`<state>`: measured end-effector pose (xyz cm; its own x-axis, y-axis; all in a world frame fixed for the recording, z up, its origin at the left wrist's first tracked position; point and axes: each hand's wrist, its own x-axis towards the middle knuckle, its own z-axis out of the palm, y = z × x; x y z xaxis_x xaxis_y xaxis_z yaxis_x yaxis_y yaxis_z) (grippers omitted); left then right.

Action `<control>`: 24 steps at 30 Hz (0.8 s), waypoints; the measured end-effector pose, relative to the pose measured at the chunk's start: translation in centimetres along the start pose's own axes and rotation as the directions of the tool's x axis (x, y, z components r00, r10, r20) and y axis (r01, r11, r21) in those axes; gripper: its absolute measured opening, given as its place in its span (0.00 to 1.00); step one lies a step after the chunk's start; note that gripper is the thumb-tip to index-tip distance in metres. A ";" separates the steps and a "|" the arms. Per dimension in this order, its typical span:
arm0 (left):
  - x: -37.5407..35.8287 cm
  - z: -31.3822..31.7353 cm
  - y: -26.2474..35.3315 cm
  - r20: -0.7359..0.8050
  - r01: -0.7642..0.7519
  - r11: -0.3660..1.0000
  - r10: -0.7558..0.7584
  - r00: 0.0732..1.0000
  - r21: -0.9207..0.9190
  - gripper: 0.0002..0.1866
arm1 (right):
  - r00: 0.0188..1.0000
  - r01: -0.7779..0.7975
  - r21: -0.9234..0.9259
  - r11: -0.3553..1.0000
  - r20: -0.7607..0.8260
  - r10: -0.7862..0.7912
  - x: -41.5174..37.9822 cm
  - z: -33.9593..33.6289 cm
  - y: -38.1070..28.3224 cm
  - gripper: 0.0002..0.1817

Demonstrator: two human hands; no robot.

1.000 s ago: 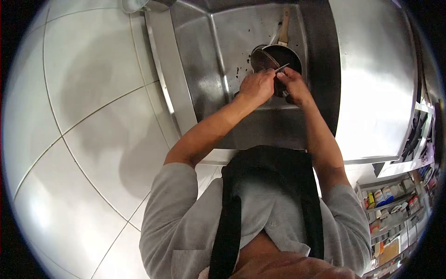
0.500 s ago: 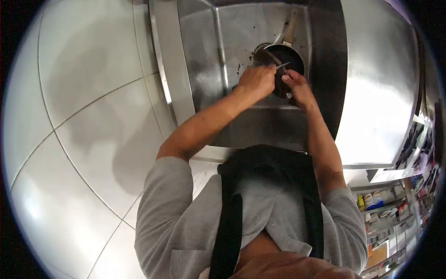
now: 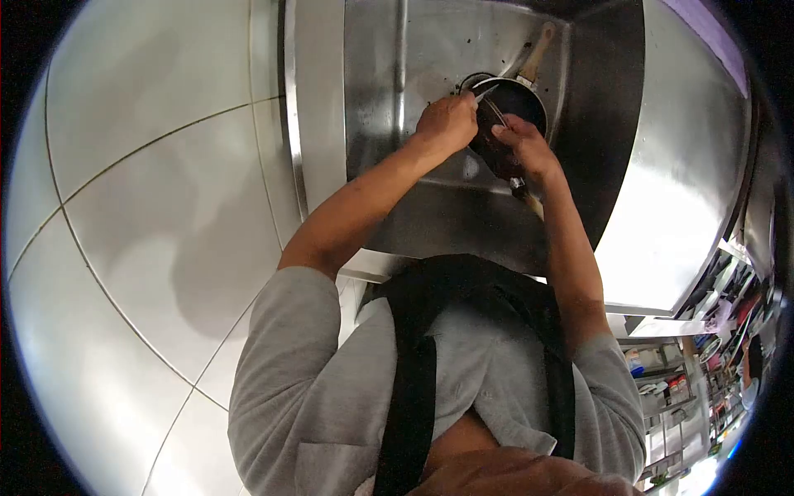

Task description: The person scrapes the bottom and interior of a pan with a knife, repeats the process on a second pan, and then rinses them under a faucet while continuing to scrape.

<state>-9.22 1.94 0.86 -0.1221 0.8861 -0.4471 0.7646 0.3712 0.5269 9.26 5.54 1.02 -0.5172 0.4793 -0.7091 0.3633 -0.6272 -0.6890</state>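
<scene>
My left hand [image 3: 447,124] is closed round a thin metal tool [image 3: 488,93], its pale tip showing past my fingers. My right hand [image 3: 529,147] grips the rim of a dark, tilted pan [image 3: 495,157], whose pale-ended handle [image 3: 531,202] points down towards my right forearm. The tool is close to this pan's upper edge; whether they touch is unclear. Behind it lies a second round pan [image 3: 526,101] with a dark inside and a beige handle [image 3: 538,54] pointing away. Both pans are inside a steel sink [image 3: 434,41].
Dark crumbs are scattered on the sink floor. A steel counter [image 3: 678,165] adjoins the sink on the right, with a purple cloth [image 3: 713,37] at its far edge. White tiles [image 3: 165,207] lie to the left. Shelves with items [image 3: 666,388] stand at the lower right.
The view has shifted, so the sink appears further right. My left hand and the tool have moved away from my right hand. The held pan is turned, and its handle now shows.
</scene>
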 end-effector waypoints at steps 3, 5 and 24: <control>0.3 -0.7 -0.5 -0.025 0.004 1.000 -0.004 1.000 -0.021 0.10 | 0.999 0.045 -0.152 0.987 -0.021 -0.048 0.2 0.2 -1.2 0.16; 1.4 -1.9 -1.2 -0.058 0.000 1.000 -0.002 0.998 -0.019 0.10 | 0.996 0.059 -0.202 0.978 -0.050 -0.071 -1.2 0.5 -1.5 0.16; -0.3 -5.2 -0.4 -0.095 -0.153 0.983 0.163 0.982 0.098 0.11 | 0.963 0.196 -0.067 0.978 -0.173 -0.205 -4.6 1.7 1.1 0.07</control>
<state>-12.74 2.96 4.54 -0.0559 0.9570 -0.2846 0.8325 0.2021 0.5158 10.76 1.57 3.79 -0.4387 0.6966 -0.5677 0.3059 -0.4782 -0.8233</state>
